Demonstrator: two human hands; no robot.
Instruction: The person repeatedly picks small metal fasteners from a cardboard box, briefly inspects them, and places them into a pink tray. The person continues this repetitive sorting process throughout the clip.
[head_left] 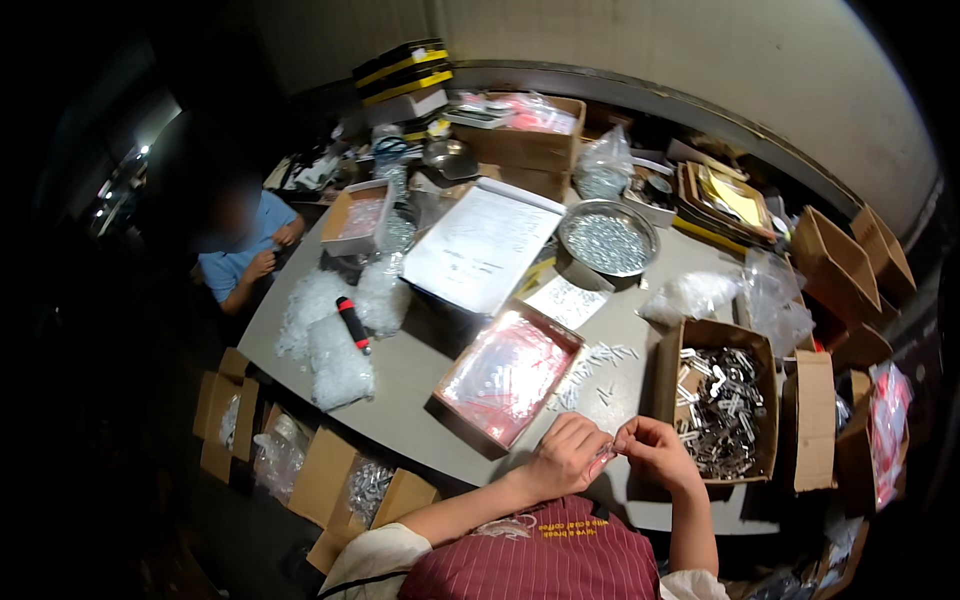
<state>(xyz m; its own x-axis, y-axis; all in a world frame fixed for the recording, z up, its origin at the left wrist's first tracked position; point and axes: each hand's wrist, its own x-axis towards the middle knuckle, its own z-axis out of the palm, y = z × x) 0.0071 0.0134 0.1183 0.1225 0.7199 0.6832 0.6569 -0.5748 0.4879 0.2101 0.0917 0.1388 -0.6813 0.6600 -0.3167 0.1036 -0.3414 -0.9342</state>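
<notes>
My left hand [570,456] is closed around a small clear packet with a reddish tint [601,458], near the table's front edge. Right beside it, my right hand [655,453] pinches at the packet's upper end; whatever lies between those fingertips is too small to make out. Just beyond my left hand, an open carton [470,434] holds many shiny clear packets with red on them. Small metal pins [603,366] lie scattered on the table between this carton and a cardboard box of metal fittings [668,392] at my right.
A metal bowl of small hardware [655,250] and a white paper sheet on a box [480,245] stand farther back. At left are a red-and-black screwdriver [352,325] and filled plastic bags [340,375]. Open cartons [325,478] flank the table. Another person [245,250] sits at far left.
</notes>
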